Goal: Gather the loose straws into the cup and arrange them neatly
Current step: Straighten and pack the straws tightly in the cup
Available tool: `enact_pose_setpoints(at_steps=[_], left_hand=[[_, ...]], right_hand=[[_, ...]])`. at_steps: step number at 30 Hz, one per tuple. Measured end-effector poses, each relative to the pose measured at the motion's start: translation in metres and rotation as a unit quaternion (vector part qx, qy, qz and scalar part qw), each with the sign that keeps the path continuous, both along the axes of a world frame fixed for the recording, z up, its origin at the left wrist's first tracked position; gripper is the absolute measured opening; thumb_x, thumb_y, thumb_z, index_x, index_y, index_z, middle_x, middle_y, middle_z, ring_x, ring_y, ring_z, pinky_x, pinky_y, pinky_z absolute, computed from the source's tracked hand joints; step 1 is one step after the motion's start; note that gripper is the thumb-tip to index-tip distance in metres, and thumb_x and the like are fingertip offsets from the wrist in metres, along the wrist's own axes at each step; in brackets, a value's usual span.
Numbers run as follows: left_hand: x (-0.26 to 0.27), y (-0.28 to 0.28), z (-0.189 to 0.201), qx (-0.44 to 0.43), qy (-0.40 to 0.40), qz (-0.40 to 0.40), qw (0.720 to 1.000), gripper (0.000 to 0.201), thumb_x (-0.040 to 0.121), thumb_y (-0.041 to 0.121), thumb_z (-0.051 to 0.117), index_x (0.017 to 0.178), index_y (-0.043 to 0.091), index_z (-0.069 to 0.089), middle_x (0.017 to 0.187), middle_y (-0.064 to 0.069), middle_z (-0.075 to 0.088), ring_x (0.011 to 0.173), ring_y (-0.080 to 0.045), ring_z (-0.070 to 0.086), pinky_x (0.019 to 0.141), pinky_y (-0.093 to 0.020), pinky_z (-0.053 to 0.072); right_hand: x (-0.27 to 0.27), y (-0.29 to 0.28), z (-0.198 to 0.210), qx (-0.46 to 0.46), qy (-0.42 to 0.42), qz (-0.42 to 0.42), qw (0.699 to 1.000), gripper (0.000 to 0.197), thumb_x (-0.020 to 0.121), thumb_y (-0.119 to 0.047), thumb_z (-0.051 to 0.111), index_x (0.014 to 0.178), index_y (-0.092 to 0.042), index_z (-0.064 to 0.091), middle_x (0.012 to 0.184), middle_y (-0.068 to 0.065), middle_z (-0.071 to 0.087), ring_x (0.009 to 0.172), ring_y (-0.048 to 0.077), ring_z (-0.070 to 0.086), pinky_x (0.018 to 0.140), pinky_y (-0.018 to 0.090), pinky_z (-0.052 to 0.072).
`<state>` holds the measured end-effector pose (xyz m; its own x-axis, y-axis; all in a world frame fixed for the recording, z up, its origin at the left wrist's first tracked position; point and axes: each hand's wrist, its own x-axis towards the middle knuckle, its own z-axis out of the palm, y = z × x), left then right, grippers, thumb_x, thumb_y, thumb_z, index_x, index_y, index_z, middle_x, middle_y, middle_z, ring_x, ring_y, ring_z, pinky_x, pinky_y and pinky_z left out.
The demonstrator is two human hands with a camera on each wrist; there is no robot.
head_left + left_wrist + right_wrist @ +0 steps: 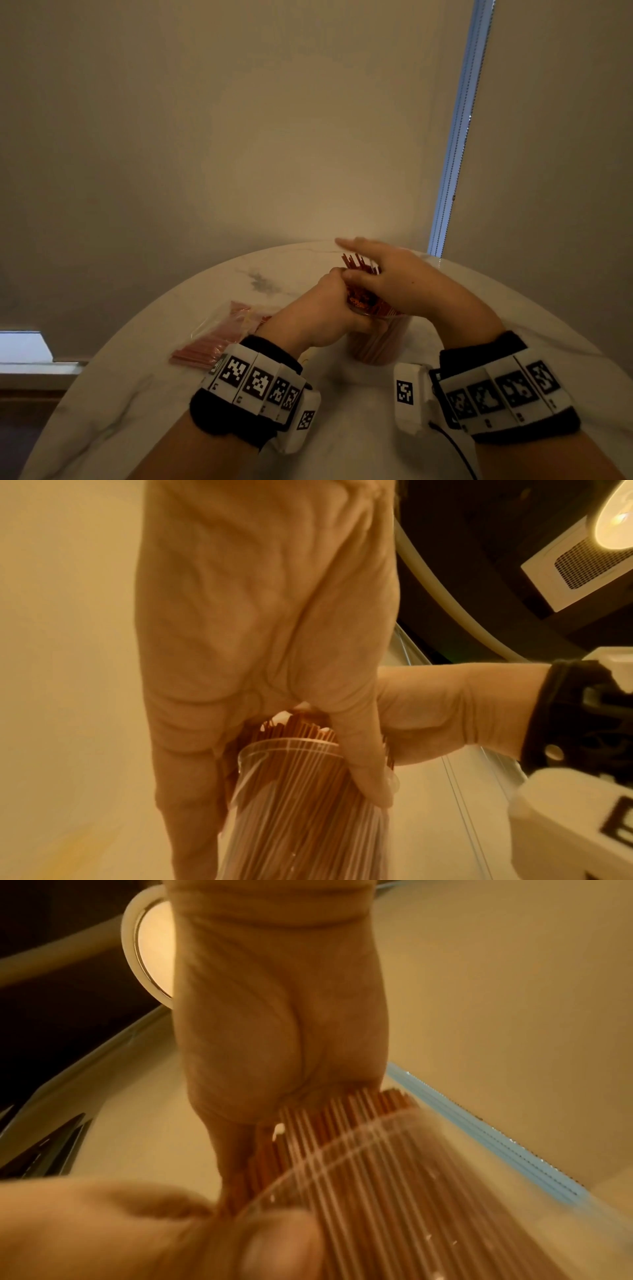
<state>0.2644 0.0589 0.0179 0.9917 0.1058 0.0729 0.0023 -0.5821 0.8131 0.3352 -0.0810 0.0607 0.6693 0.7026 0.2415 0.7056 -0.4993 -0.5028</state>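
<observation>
A clear plastic cup [376,346] stands on the round white marble table [352,394], packed with thin red straws [359,265] that stick up past its rim. My left hand [329,305] grips the cup near the rim; in the left wrist view its thumb [369,764] presses the cup [301,804] wall, with the fingers on the other side. My right hand [394,277] lies flat over the straw tops with straight fingers. In the right wrist view its palm [281,1042] rests against the straw ends [342,1123] above the cup [428,1204]. The lower straw ends are hidden.
A clear plastic bag of red straws [222,337] lies on the table left of the cup, close to my left wrist. A beige blind hangs behind the table, with a bright blue strip [455,137] at its right edge. The table's far edge curves just beyond the cup.
</observation>
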Motion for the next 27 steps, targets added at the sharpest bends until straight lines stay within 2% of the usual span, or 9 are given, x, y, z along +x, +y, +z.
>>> enact_pose_setpoints(at_steps=[2,5,9,12,16,18,21,25,27], left_hand=[[0.001,0.0,0.0,0.0,0.006,0.0,1.0,0.082,0.076,0.015,0.088,0.141,0.015,0.037,0.124,0.003,0.06,0.106,-0.005,0.06,0.075,-0.009,0.049],[0.0,0.001,0.001,0.018,0.001,0.012,1.0,0.087,0.073,0.026,0.091,0.141,0.015,0.038,0.121,0.005,0.058,0.102,-0.003,0.058,0.069,-0.007,0.047],[-0.001,0.002,0.002,0.022,0.006,0.015,1.0,0.084,0.071,0.032,0.093,0.135,0.019,0.041,0.122,0.006,0.058,0.101,0.0,0.057,0.069,-0.009,0.044],[-0.001,0.002,0.002,0.018,0.006,0.011,1.0,0.07,0.071,0.029,0.093,0.122,0.025,0.045,0.113,0.01,0.06,0.092,0.007,0.058,0.063,-0.004,0.044],[-0.002,0.0,0.003,0.026,0.004,0.014,1.0,0.089,0.07,0.031,0.093,0.139,0.019,0.039,0.122,0.007,0.058,0.099,0.001,0.056,0.065,-0.006,0.043],[-0.002,0.0,0.003,0.021,0.005,0.015,1.0,0.088,0.07,0.029,0.093,0.138,0.018,0.039,0.12,0.008,0.058,0.097,0.004,0.055,0.063,-0.005,0.043],[-0.001,0.001,0.003,0.024,0.002,0.018,1.0,0.09,0.07,0.031,0.093,0.14,0.017,0.038,0.123,0.006,0.058,0.101,-0.001,0.056,0.068,-0.008,0.043],[-0.002,0.001,0.002,0.009,0.009,0.018,1.0,0.094,0.071,0.029,0.093,0.144,0.015,0.036,0.127,0.004,0.058,0.111,-0.009,0.058,0.077,-0.013,0.047],[-0.002,-0.001,0.001,0.013,0.009,0.017,1.0,0.095,0.071,0.03,0.093,0.144,0.016,0.035,0.128,0.004,0.057,0.112,-0.01,0.058,0.078,-0.014,0.047]], right_hand=[[0.001,0.006,-0.005,0.01,-0.005,0.011,1.0,0.03,0.094,-0.029,0.064,0.122,-0.042,0.066,0.125,-0.012,0.065,0.115,0.01,0.059,0.101,0.031,0.048],[0.006,0.005,-0.003,0.078,-0.038,-0.035,0.996,0.014,0.091,-0.023,0.066,0.091,-0.037,0.071,0.095,-0.012,0.069,0.09,0.009,0.065,0.074,0.028,0.055],[0.011,-0.006,0.002,0.197,-0.096,-0.104,0.97,0.012,0.092,-0.027,0.066,0.095,-0.038,0.068,0.089,-0.013,0.067,0.081,0.004,0.063,0.061,0.017,0.042],[0.01,-0.011,0.006,0.179,-0.103,-0.141,0.968,0.013,0.093,-0.029,0.065,0.102,-0.035,0.074,0.091,-0.009,0.071,0.084,0.008,0.066,0.066,0.018,0.045],[0.006,-0.009,0.01,-0.064,-0.042,-0.118,0.99,0.019,0.096,-0.032,0.062,0.109,-0.028,0.076,0.107,-0.003,0.073,0.095,0.016,0.063,0.079,0.028,0.05],[0.001,-0.009,0.015,-0.051,-0.022,-0.097,0.994,0.024,0.099,-0.035,0.057,0.114,-0.027,0.074,0.113,-0.002,0.072,0.098,0.016,0.062,0.081,0.028,0.048],[0.0,-0.012,0.018,0.019,-0.03,-0.088,0.996,0.037,0.105,-0.038,0.044,0.138,-0.029,0.058,0.143,-0.005,0.056,0.131,0.019,0.05,0.104,0.033,0.037],[-0.002,-0.006,0.011,-0.186,0.013,-0.039,0.982,0.044,0.107,-0.034,0.038,0.151,-0.031,0.04,0.152,-0.003,0.046,0.136,0.02,0.043,0.11,0.032,0.03],[-0.003,-0.006,0.012,-0.159,0.013,-0.043,0.986,0.044,0.107,-0.033,0.039,0.15,-0.031,0.041,0.152,-0.002,0.046,0.137,0.02,0.042,0.111,0.032,0.03]])
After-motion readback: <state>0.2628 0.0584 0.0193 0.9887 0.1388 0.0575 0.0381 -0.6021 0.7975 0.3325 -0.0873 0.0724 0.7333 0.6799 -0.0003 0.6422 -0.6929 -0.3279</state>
